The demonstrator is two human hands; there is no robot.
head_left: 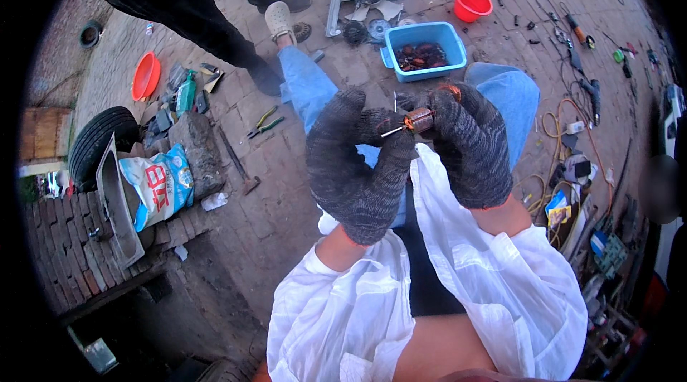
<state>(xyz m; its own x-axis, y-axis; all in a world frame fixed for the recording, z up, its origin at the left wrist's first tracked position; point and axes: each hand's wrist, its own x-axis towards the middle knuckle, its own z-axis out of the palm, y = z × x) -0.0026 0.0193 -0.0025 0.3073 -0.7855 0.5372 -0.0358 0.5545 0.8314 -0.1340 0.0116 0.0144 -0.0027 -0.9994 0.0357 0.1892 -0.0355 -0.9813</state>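
Observation:
My left hand (354,167), in a dark grey knit glove, is closed around the shaft end of a small motor armature (419,120) with copper windings and a thin metal shaft. My right hand (469,146), gloved the same way, grips the armature's body, with a bit of orange at its fingertips. A thin upright metal piece shows between the fingers; I cannot make out what it is. Just beyond my hands sits a light blue plastic basin (393,73) holding several dark brown parts.
A person's dark-trousered legs (164,2) stand front left. Pliers (265,121), a hammer (249,183), a tire (102,138), a stone block (198,153) and a bag (156,185) lie left. A red bowl (472,2) and metal parts stand ahead; tools and cords (592,99) crowd the right.

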